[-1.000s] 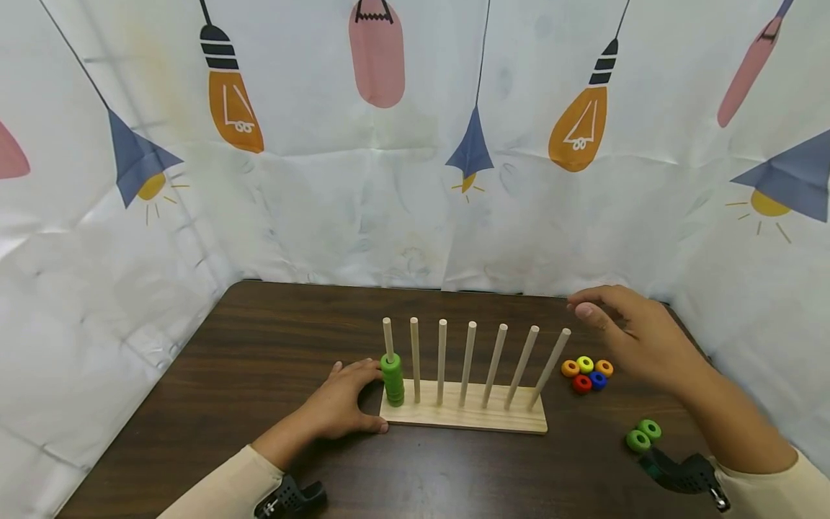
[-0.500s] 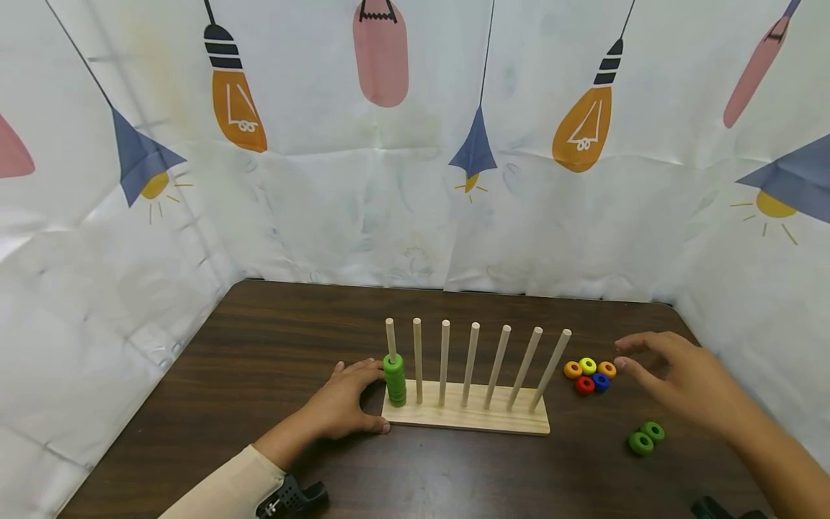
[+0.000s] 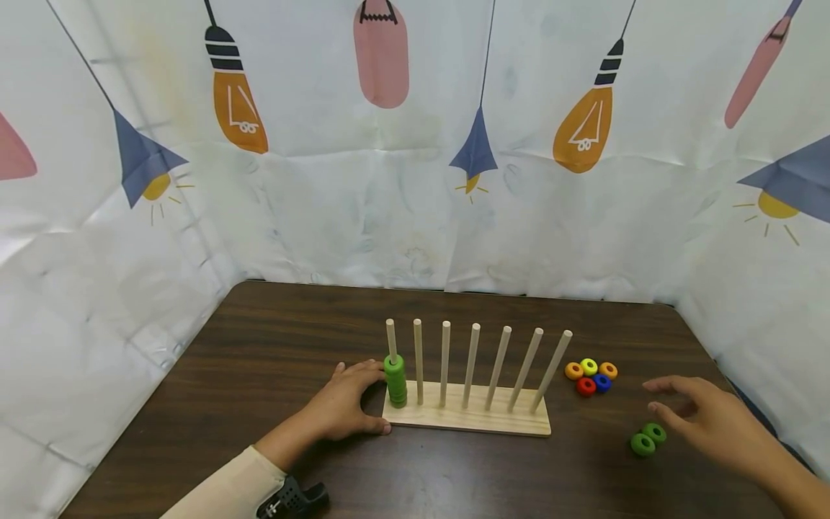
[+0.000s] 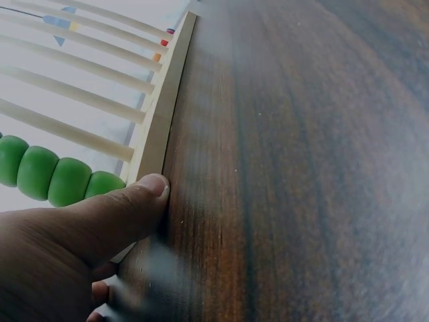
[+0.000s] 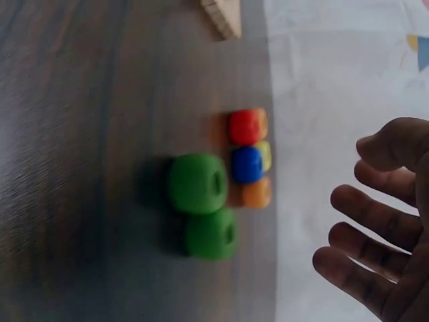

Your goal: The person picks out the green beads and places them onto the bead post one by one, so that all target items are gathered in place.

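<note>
A wooden peg rack (image 3: 465, 418) with a row of upright pegs stands on the table. Several green beads (image 3: 395, 380) are stacked on its leftmost peg. My left hand (image 3: 344, 402) grips the rack's left end; in the left wrist view its thumb (image 4: 137, 201) lies on the front edge of the base, the other fingers mostly hidden. Over the table's right side is my right hand (image 3: 710, 425), fingers spread and loosely bent with nothing in them. Just left of its fingertips lie two loose green beads (image 3: 643, 444), touching each other, their holes facing up.
Beyond the rack's right end sits a cluster of small beads: two orange, a yellow, a red bead (image 3: 586, 387) and a blue bead (image 3: 602, 382). A white printed cloth (image 3: 415, 216) hangs around the dark wooden table (image 3: 272, 324).
My right hand has come from beyond the coloured bead cluster toward the front right, down to beside the two green beads. The left hand keeps its hold on the rack.
</note>
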Demonstrator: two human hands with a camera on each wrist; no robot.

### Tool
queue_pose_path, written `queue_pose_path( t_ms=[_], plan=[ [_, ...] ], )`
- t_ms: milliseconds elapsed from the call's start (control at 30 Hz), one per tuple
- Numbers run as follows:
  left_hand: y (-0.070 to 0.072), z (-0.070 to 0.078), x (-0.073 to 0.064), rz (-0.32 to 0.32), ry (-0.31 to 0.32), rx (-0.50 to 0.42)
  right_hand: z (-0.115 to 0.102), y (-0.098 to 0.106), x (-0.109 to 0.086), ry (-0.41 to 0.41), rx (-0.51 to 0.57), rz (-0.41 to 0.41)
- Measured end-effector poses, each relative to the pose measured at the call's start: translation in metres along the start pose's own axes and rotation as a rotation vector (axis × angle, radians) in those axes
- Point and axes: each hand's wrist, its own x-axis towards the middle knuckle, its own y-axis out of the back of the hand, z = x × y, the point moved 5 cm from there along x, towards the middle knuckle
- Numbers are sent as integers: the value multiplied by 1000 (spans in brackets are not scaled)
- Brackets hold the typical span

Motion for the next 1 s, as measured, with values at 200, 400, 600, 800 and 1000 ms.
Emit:
queue_pose_path(
  t_ms=[200, 400, 600, 800, 1000],
  plan=[
    [0, 0, -1, -3, 6, -2, 22, -15, -8, -44, 9, -75],
    [1, 1, -1, -8, 9, -6, 34, -27, -12, 15, -38, -88],
    [1, 1, -1, -6, 11, 4, 41, -38, -14, 4, -36, -146],
    [0, 0, -1, -5, 4, 4, 42, -42, -14, -1, -36, -150],
    [1, 1, -1, 0, -1, 5, 45, -46, -10, -31, -18, -173]
  ],
)
